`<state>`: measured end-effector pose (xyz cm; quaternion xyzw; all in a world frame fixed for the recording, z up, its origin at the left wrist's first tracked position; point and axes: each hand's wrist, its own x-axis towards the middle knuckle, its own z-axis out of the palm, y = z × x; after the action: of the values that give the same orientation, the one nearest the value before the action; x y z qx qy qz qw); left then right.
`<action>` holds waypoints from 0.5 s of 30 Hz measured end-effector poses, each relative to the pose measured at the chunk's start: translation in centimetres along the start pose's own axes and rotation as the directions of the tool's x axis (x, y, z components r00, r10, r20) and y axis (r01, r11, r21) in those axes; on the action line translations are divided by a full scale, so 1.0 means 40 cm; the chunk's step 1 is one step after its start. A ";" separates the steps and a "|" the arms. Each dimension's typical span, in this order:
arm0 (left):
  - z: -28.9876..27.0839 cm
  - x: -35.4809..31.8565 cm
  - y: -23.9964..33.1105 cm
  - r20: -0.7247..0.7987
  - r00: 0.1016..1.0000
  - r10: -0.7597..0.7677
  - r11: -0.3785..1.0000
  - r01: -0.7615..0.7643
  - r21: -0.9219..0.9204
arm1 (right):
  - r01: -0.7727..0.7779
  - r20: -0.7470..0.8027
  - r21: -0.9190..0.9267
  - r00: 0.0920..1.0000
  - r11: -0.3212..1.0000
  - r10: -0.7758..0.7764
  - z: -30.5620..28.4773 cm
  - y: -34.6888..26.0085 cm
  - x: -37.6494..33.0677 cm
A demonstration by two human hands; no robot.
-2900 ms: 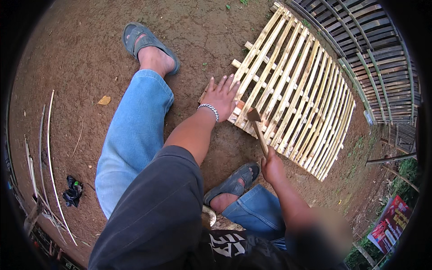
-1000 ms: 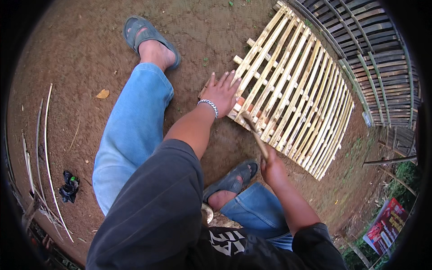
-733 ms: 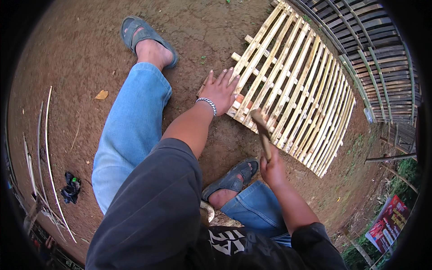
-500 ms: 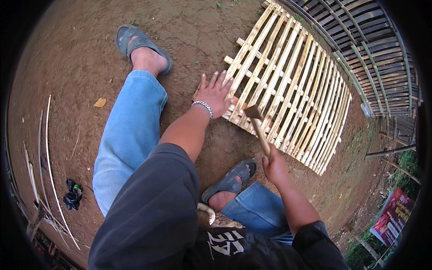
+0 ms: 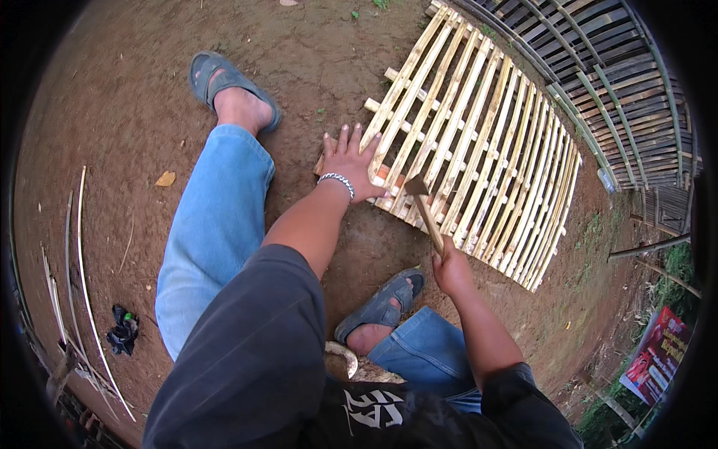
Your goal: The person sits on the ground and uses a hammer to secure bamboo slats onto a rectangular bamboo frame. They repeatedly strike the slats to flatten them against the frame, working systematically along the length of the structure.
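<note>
Bamboo slat panel being hammered on bare dirt

The left hand [image 5: 350,166] is spread flat, pressed on the near corner of the bamboo panel [image 5: 479,142]. Just right of it, the hammer [image 5: 425,213] has been brought down from its raised position half a second back, so another blow is being landed; its handle is clenched in the right hand [image 5: 451,269]. Pale, evenly spaced slats.

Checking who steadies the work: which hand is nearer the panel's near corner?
Left. The left hand rests on the bamboo panel's corner; the right hand holds the hammer off it.
</note>
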<state>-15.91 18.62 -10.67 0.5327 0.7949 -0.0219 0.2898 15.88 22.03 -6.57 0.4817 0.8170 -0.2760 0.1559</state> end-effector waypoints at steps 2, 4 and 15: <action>0.019 -0.003 -0.021 -0.010 1.000 -0.003 1.000 0.003 -0.001 | -0.030 -0.042 0.082 0.999 0.996 0.033 -0.012 -0.044 -0.017; 0.020 -0.004 -0.028 -0.019 1.000 -0.010 1.000 0.010 0.005 | 0.025 -0.176 0.173 0.984 0.985 0.006 -0.035 -0.094 -0.031; 0.006 0.007 -0.030 -0.051 0.999 -0.013 1.000 0.014 0.012 | -0.040 0.052 -0.140 0.998 0.989 0.047 -0.119 -0.114 -0.061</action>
<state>-16.92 18.27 -11.33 0.5295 0.8053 -0.0150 0.2662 13.15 21.42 -0.11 0.4796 0.8190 -0.2280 0.2175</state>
